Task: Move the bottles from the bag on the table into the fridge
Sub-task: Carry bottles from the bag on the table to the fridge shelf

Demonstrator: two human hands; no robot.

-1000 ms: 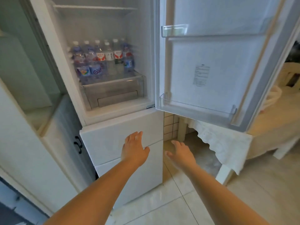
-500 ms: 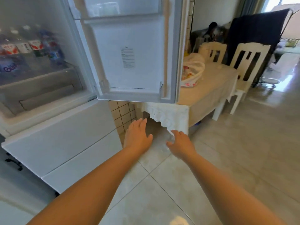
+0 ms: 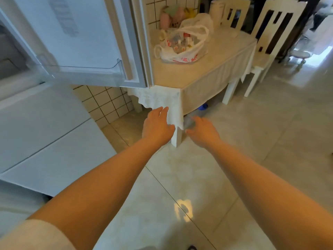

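Two empty hands out in front, and plenty still to fetch. Biggest thing first: the tall white fridge (image 3: pixel 45 134) fills the left of the frame, its white door (image 3: pixel 86 42) swung wide across the upper left, a judgement here, left open so loaded hands can go straight in. That door's outer edge sits just beside the cloth-covered cream surface (image 3: pixel 225 56) at upper centre, so the way to the table runs round its right, over the pale tiled floor (image 3: pixel 234 159), which offers broad open room. Two white slatted chairs (image 3: pixel 273 27) stand at the surface's far side, top right. On the surface, near its wall edge, slumps the white plastic shopping bag with red print (image 3: pixel 183 49), mouth gaping upward, and inside it the small clear bottles (image 3: pixel 180 40) are clustered, blurred, count unclear. Lower centre now: the left hand (image 3: pixel 156 125) reaches forward, fingers straight and together, gripping nothing; the right hand (image 3: pixel 203 130) beside it, fingers spread and relaxed, also bare. Both look well short of the bag.
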